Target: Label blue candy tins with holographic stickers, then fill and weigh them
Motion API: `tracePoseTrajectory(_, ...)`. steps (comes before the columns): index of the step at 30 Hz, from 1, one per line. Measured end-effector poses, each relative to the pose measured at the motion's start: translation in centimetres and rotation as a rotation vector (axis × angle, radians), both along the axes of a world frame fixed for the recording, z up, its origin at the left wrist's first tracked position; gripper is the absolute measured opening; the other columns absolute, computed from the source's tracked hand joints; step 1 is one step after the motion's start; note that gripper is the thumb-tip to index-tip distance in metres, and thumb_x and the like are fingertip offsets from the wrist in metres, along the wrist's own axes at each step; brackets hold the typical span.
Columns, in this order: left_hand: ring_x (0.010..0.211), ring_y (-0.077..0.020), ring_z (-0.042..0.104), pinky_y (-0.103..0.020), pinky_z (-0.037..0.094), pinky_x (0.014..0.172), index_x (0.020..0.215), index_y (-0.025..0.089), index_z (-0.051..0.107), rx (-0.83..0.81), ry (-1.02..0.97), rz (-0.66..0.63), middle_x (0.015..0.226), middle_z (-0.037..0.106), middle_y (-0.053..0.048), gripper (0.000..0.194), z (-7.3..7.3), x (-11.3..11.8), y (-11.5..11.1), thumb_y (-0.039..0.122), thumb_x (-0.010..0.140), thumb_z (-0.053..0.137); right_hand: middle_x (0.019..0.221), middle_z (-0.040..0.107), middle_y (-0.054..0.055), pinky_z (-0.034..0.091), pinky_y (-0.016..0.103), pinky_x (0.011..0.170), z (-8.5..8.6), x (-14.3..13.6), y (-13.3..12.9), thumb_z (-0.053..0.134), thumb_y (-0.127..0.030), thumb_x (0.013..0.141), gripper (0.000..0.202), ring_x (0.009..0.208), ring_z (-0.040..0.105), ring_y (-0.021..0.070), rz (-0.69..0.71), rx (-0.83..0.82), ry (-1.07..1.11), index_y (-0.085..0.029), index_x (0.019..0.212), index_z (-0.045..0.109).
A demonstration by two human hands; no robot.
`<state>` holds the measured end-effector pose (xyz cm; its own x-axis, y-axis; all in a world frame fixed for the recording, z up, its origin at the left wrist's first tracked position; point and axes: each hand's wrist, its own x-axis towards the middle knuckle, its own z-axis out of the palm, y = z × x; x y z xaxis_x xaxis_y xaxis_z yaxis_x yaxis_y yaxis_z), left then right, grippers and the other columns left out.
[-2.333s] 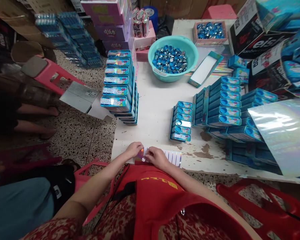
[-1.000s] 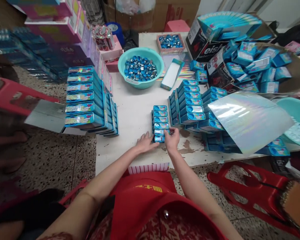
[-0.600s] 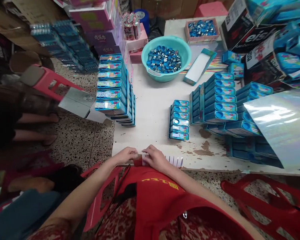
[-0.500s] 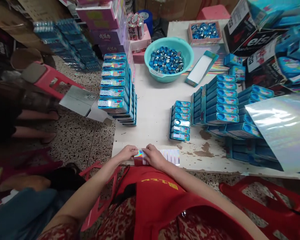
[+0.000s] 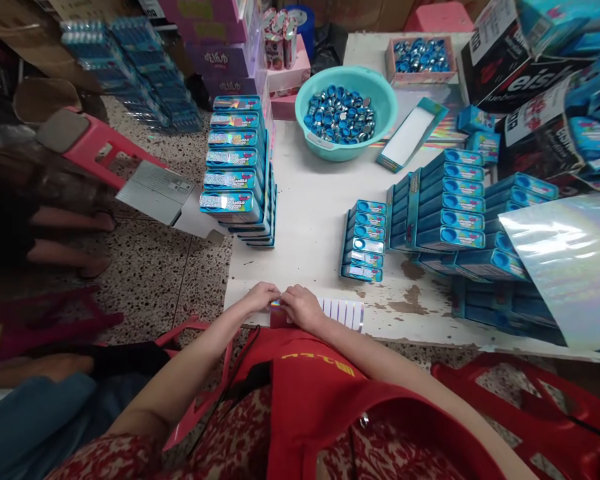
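At the table's front edge lies a shiny sticker sheet (image 5: 343, 313) with pale strips and rainbow glints. My left hand (image 5: 261, 297) is closed in a pinch at the sheet's left end. Over the sheet's left part, my right hand (image 5: 303, 308) is closed with bent fingers, its fingertips almost meeting those of my left hand. Whether a single sticker is between the fingertips is hidden. Just beyond my right hand stands a short row of blue boxes (image 5: 364, 241) with shiny labels on their ends.
A tall stack of blue boxes (image 5: 233, 160) stands at left, more boxes (image 5: 450, 200) at right. A turquoise basin (image 5: 347, 153) holds blue caps. An open blue carton (image 5: 413, 137) lies behind. A large shiny sheet (image 5: 565, 267) juts over the right side. Another person's arm (image 5: 45, 373) is at lower left.
My left hand has moved slightly right and up, closer to my right hand. My right fingers have drawn in over the sheet's left end. The view has shifted slightly.
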<state>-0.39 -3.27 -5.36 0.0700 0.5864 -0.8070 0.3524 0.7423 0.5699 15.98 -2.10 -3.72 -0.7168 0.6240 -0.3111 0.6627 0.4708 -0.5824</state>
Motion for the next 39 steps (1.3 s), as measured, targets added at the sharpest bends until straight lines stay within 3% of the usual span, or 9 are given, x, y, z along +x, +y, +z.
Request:
tracePoseTrajectory(3,0.051,-0.0098,0.043,-0.021,0.036,0.049,0.066,0.015,0.058,0.031,0.031,-0.024,0.052,0.047,0.004,0.017,-0.2,0.2,0.2,0.032,0.064,0.054,0.087,0.066,0.006,0.043,0.029,0.077,0.2,0.1,-0.1,0.055,-0.016,0.084,0.013,0.088,0.057,0.0194,-0.089,-0.100,0.042,-0.021,0.088,0.066)
tracePoseTrajectory(6,0.059,-0.0130,0.049,-0.025,0.041,0.059,0.063,0.016,0.058,0.100,0.076,-0.055,0.055,0.051,0.002,0.016,0.3,0.3,0.4,0.031,0.066,0.055,0.076,0.065,0.001,0.043,0.026,0.069,0.8,0.9,-0.3,0.058,-0.017,0.081,0.006,0.075,0.058,0.0154,-0.368,-0.296,0.239,-0.020,0.077,0.062)
tracePoseTrajectory(9,0.087,-0.0189,0.056,-0.029,0.044,0.079,0.081,0.016,0.063,0.303,0.108,-0.026,0.085,0.064,-0.005,0.024,2.0,0.7,0.6,0.037,0.074,0.053,0.065,0.061,-0.002,0.043,0.024,0.061,1.6,2.0,0.1,0.059,-0.023,0.078,0.008,0.062,0.056,0.0131,-0.659,-0.474,0.479,-0.019,0.072,0.057)
tracePoseTrajectory(12,0.099,-0.0199,0.056,-0.030,0.045,0.084,0.099,0.018,0.061,0.458,-0.072,-0.016,0.105,0.064,-0.007,0.036,4.0,1.9,0.9,0.044,0.076,0.055,0.064,0.061,-0.002,0.044,0.025,0.059,2.7,2.9,1.0,0.061,-0.031,0.076,0.013,0.060,0.056,0.0133,-0.808,-0.526,0.659,-0.019,0.071,0.056)
tracePoseTrajectory(17,0.051,-0.0109,0.051,-0.025,0.043,0.055,0.069,0.017,0.052,0.263,-0.287,-0.106,0.054,0.054,0.002,0.032,5.6,5.5,3.8,0.048,0.076,0.054,0.071,0.062,0.001,0.045,0.027,0.066,4.0,4.9,2.7,0.059,-0.034,0.078,0.016,0.067,0.058,0.0147,-1.060,-0.282,0.718,-0.019,0.075,0.057)
tracePoseTrajectory(23,0.042,-0.0078,0.046,-0.019,0.037,0.045,0.089,0.019,0.046,0.390,-0.368,-0.209,0.053,0.050,0.008,0.022,5.7,10.4,11.7,0.038,0.080,0.047,0.087,0.057,0.005,0.042,0.035,0.084,2.9,8.5,6.7,0.059,-0.036,0.078,0.018,0.089,0.054,0.0199,-1.340,0.285,0.550,-0.019,0.073,0.061)
tracePoseTrajectory(27,0.041,-0.0078,0.041,-0.018,0.034,0.045,0.089,0.021,0.039,0.478,-0.315,-0.250,0.049,0.045,0.011,0.011,4.8,12.8,15.4,0.025,0.080,0.043,0.102,0.057,0.012,0.034,0.041,0.095,1.8,10.1,10.1,0.065,-0.030,0.072,0.013,0.107,0.049,0.0268,-1.485,0.320,0.375,-0.018,0.069,0.063)
tracePoseTrajectory(34,0.049,-0.0117,0.050,-0.023,0.041,0.055,0.099,0.021,0.039,0.447,-0.103,-0.264,0.059,0.053,0.006,0.014,2.3,13.9,16.0,0.022,0.085,0.040,0.097,0.061,0.012,0.040,0.035,0.086,0.4,10.9,12.0,0.063,-0.019,0.066,0.016,0.094,0.056,0.0241,-1.585,0.213,0.350,-0.017,0.079,0.056)
tracePoseTrajectory(39,0.102,-0.0248,0.060,-0.036,0.043,0.087,0.116,0.016,0.048,0.507,0.126,-0.248,0.104,0.067,-0.012,0.032,1.6,14.5,13.7,0.028,0.086,0.042,0.096,0.063,0.009,0.043,0.032,0.077,0.0,11.5,11.8,0.062,-0.028,0.067,0.030,0.084,0.057,0.0215,-1.546,0.202,0.369,-0.017,0.093,0.053)
